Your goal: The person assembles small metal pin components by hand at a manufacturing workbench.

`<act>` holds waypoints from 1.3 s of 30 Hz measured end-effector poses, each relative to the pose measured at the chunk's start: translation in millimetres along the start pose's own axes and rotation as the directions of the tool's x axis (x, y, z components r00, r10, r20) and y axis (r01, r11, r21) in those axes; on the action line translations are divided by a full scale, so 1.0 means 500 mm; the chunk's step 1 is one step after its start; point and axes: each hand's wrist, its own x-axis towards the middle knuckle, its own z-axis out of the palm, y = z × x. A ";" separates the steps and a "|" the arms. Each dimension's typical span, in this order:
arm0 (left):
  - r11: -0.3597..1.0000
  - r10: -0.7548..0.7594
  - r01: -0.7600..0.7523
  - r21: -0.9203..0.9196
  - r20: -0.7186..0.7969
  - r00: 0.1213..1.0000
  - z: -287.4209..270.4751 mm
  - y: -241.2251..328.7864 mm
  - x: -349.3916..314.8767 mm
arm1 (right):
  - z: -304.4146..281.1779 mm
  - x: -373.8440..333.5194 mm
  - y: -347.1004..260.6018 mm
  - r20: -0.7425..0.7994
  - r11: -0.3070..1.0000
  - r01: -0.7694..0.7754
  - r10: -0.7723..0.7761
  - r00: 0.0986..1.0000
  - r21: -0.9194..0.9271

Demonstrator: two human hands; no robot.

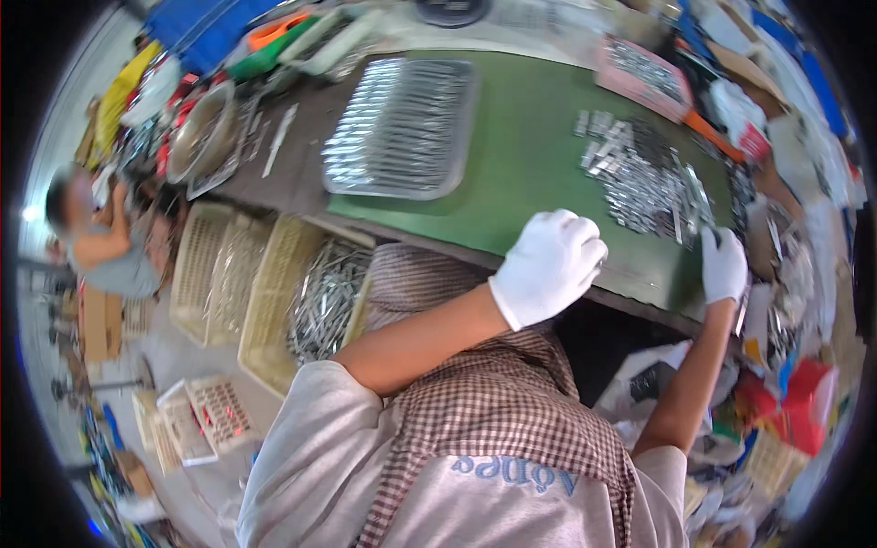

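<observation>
While the left hand (548, 267) is curled, contents unclear, the right hand (724, 265), well apart, grip unclear, is beside one heap of metal pieces (639, 187) on one green table (530, 137), right of one filled tray (470, 110).

Left glove (550, 265) and right glove (724, 267) were white. Mat (525, 137) was green, metal pieces (639, 187) silver, parts box (639, 98) pink, crate (263, 310) pale yellow. Apron (484, 406) was brown-and-white checked, shirt (315, 457) light grey with blue lettering (516, 473); far-right plastic (808, 402) was red.
</observation>
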 end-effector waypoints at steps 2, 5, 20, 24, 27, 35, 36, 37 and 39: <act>0.988 -0.053 0.047 0.150 0.041 0.998 -0.102 -0.044 -0.013 | 0.019 0.019 0.012 0.014 0.999 -0.003 0.004 1.000 -0.049; 0.910 -0.206 0.195 0.365 -0.009 0.978 -0.255 -0.144 -0.042 | 0.032 0.038 0.012 0.058 0.995 -0.045 0.050 0.997 -0.091; 0.840 -0.345 0.251 0.481 0.116 0.931 -0.421 -0.340 -0.063 | 0.011 0.015 0.003 0.023 0.978 -0.193 0.195 0.980 -0.078; 0.778 -0.268 0.220 0.589 -0.007 0.963 -0.391 -0.279 -0.019 | -0.039 -0.037 -0.030 -0.127 0.977 -0.187 0.199 0.972 0.104; 0.883 -0.141 0.076 0.464 0.106 0.984 -0.310 -0.221 0.047 | -0.061 -0.094 -0.127 -0.200 0.935 0.075 -0.004 0.980 0.346; 0.930 -0.219 0.078 0.358 0.373 0.902 0.014 -0.244 0.243 | -0.003 -0.196 -0.225 -0.306 0.900 0.261 -0.154 0.940 0.349; 0.915 -0.328 0.197 0.353 0.363 0.872 0.040 -0.254 0.252 | -0.005 -0.194 -0.228 -0.328 0.883 0.259 -0.129 0.936 0.391; 0.896 -0.375 0.217 0.387 0.397 0.838 0.056 -0.255 0.255 | -0.004 -0.191 -0.227 -0.335 0.881 0.284 -0.155 0.929 0.379; 0.876 -0.422 0.243 0.416 0.419 0.804 0.068 -0.271 0.256 | -0.005 -0.193 -0.224 -0.310 0.881 0.282 -0.167 0.936 0.379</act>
